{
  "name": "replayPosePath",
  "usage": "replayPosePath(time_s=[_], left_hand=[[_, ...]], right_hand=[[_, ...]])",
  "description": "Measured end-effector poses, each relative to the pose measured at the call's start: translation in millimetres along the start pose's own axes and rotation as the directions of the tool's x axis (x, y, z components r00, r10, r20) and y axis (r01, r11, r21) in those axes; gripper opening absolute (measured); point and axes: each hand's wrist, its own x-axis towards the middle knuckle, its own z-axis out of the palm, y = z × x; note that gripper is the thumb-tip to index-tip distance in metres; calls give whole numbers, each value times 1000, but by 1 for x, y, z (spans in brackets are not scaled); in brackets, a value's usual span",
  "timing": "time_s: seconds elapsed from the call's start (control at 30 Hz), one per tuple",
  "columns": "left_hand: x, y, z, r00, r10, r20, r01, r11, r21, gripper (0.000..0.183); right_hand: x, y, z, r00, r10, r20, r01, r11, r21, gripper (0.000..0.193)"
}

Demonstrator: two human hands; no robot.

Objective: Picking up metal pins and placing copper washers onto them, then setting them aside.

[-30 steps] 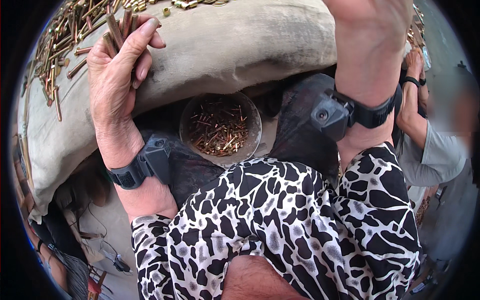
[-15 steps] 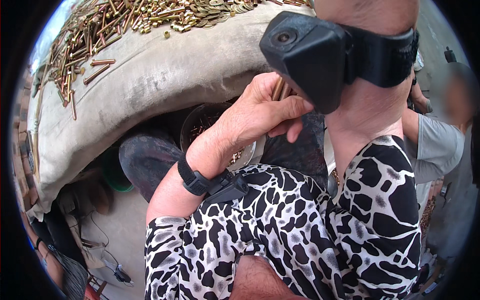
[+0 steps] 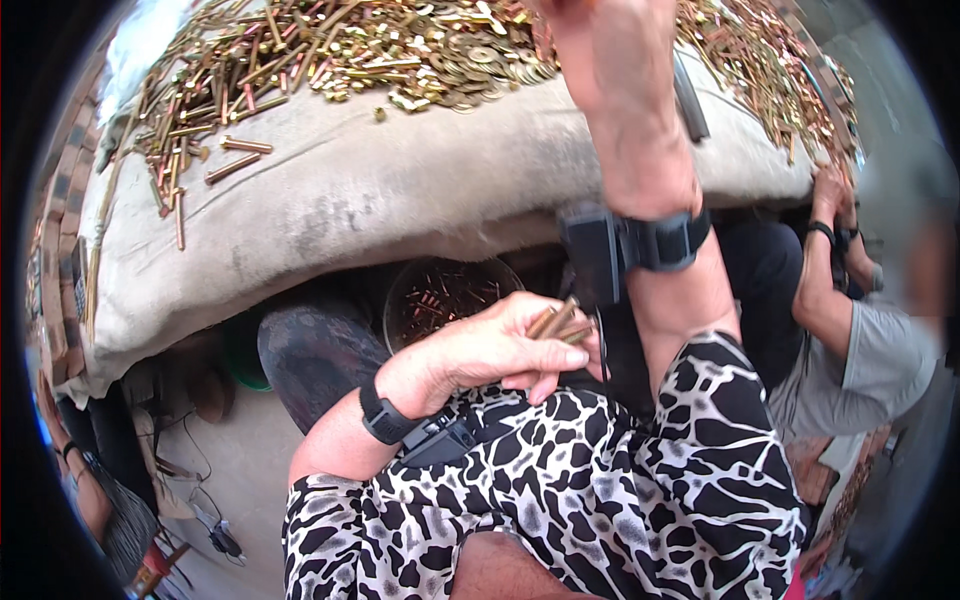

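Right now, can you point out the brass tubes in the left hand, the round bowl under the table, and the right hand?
brass tubes (image 3: pixel 556 322), head view, on the tube ends sticking out past the fingers.
round bowl (image 3: pixel 400 292), head view, on its left rim.
right hand (image 3: pixel 590 50), head view, on the back of the hand.

The cloth (image 3: pixel 400 200) on the table is light grey-brown with a darker smudge in the middle. The metal tubes (image 3: pixel 330 45) piled along its far edge are shiny gold and copper. The few tubes (image 3: pixel 556 322) in the left hand (image 3: pixel 500 345) are brown-gold. The dress (image 3: pixel 600 490) is white with black spots. Both wrist bands (image 3: pixel 660 240) are black.
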Motion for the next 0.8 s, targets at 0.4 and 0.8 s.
replayPosePath(time_s=[0.4,0.8], left_hand=[[-17,57,-20,930,186,-319,-93,954,285,22],[-25,99,-50,805,393,-446,-292,915,279,23]], right_hand=[[-18,37,-46,963,194,187,-158,969,-192,20],[-37,39,-27,902,247,353,-125,934,-334,8]])
